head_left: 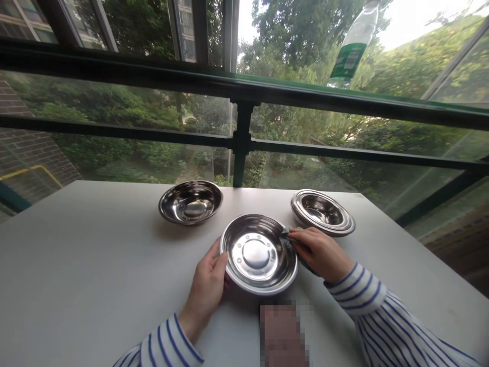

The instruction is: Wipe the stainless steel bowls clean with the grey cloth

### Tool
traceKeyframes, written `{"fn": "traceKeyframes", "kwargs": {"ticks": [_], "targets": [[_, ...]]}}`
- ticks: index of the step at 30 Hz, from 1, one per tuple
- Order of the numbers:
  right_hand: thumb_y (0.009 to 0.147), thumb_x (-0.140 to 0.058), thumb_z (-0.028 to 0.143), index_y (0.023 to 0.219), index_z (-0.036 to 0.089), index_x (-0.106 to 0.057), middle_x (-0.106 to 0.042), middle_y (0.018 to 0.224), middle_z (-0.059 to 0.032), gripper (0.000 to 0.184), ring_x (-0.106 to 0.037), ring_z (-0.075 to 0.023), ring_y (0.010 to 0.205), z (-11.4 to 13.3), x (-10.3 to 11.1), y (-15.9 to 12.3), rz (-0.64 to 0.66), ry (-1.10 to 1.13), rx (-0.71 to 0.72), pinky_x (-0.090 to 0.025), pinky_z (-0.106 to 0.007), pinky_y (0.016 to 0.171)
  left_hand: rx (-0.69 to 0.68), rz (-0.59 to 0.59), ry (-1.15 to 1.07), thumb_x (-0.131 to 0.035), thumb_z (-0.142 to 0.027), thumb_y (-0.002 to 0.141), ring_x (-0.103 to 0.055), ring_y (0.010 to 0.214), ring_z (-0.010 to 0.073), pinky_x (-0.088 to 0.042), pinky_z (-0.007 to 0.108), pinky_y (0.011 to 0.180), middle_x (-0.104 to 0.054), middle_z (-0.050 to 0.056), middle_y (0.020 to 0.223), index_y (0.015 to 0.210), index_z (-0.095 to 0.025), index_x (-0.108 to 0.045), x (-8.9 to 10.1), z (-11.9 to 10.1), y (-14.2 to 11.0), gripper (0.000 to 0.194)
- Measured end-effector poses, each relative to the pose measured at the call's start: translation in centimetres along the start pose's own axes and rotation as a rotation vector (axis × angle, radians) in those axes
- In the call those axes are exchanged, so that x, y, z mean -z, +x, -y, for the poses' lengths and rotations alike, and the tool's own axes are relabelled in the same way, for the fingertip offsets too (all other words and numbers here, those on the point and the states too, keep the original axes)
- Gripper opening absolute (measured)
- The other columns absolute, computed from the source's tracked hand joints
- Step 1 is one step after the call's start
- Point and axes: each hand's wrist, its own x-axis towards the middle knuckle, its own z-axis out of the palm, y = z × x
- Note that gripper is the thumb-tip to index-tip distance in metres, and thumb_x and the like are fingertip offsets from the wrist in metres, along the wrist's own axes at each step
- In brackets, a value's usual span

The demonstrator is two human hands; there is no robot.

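A shiny stainless steel bowl (255, 255) is held tilted toward me above the front middle of the white table. My left hand (209, 278) grips its left rim, thumb on the inside edge and fingers underneath. At the bowl's right rim, my right hand (321, 251) pinches a grey-green cloth (284, 238) folded over the edge, part of it against the inner wall. More of the cloth hangs below the right hand, mostly hidden by it. Striped sleeves cover both wrists.
Another steel bowl (191, 203) stands at the table's back left. Stacked steel bowls (324, 211) sit at the back right. A pixelated pinkish patch (284, 334) lies at the front of the white table (95, 285). Behind, a green railing (153, 76) carries a plastic bottle (347, 58).
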Motion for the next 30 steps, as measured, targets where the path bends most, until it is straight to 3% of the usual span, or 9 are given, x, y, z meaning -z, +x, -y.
{"fn": "traceKeyframes", "kwargs": {"ticks": [5, 11, 14, 23, 26, 30], "targets": [[0.078, -0.053, 0.012, 0.094, 0.018, -0.068, -0.07, 0.096, -0.0064, 0.023, -0.064, -0.0202, 0.083, -1.0, -0.8, 3.3, 0.061, -0.035, -0.004, -0.052, -0.032, 0.076, 0.015, -0.009, 0.02, -0.053, -0.033, 0.078, -0.039, 0.039, 0.0084, -0.03, 0.016, 0.034, -0.046, -0.006, 0.046, 0.131, -0.014, -0.045, 0.1, 0.4, 0.4, 0.056], [0.081, -0.051, 0.016, 0.1, 0.016, -0.067, -0.069, 0.101, -0.0081, 0.024, -0.062, -0.0221, 0.089, -1.2, 0.1, 1.9, 0.141, -0.058, -0.019, -0.05, -0.034, 0.08, -0.014, 0.079, -0.024, -0.05, -0.037, 0.081, -0.037, 0.043, 0.0071, -0.03, 0.017, 0.037, -0.047, -0.006, 0.052, 0.123, -0.013, -0.051, -0.1, 1.0, 0.5, 0.048], [0.081, -0.051, 0.016, 0.1, 0.016, -0.067, -0.069, 0.102, -0.0081, 0.025, -0.062, -0.0216, 0.087, -1.4, 0.4, 2.5, 0.189, -0.07, -0.011, -0.049, -0.032, 0.08, -0.026, 0.094, 0.008, -0.049, -0.036, 0.082, -0.036, 0.043, 0.0071, -0.03, 0.017, 0.037, -0.045, -0.007, 0.051, 0.124, -0.013, -0.05, -0.1, 0.9, 0.4, 0.048], [0.083, -0.052, 0.015, 0.094, 0.017, -0.069, -0.069, 0.093, -0.0065, 0.021, -0.057, -0.0192, 0.086, 1.4, -1.5, 10.6, 0.335, -0.093, 0.132, -0.041, -0.028, 0.082, -0.096, 0.113, 0.005, -0.051, -0.038, 0.081, -0.04, 0.044, 0.0093, -0.033, 0.019, 0.041, -0.047, -0.006, 0.051, 0.125, -0.011, -0.047, 0.4, 1.7, 1.4, 0.052], [0.083, -0.052, 0.015, 0.096, 0.017, -0.068, -0.069, 0.094, -0.0072, 0.021, -0.057, -0.0189, 0.087, 1.4, -1.2, 10.6, 0.37, -0.1, 0.143, -0.04, -0.027, 0.082, -0.122, 0.091, 0.016, -0.05, -0.038, 0.081, -0.049, 0.049, 0.0117, -0.04, 0.021, 0.048, -0.057, -0.003, 0.058, 0.125, -0.01, -0.047, 0.3, 2.2, 1.6, 0.052], [0.081, -0.052, 0.014, 0.099, 0.017, -0.068, -0.069, 0.093, -0.007, 0.023, -0.058, -0.02, 0.086, -0.3, 0.2, 8.6, 0.407, -0.127, 0.102, -0.042, -0.028, 0.078, -0.148, 0.093, 0.013, -0.049, -0.037, 0.081, -0.06, 0.067, 0.0159, -0.047, 0.025, 0.065, -0.068, 0.006, 0.082, 0.125, -0.009, -0.048, 0.1, 2.2, 1.6, 0.052]]}}
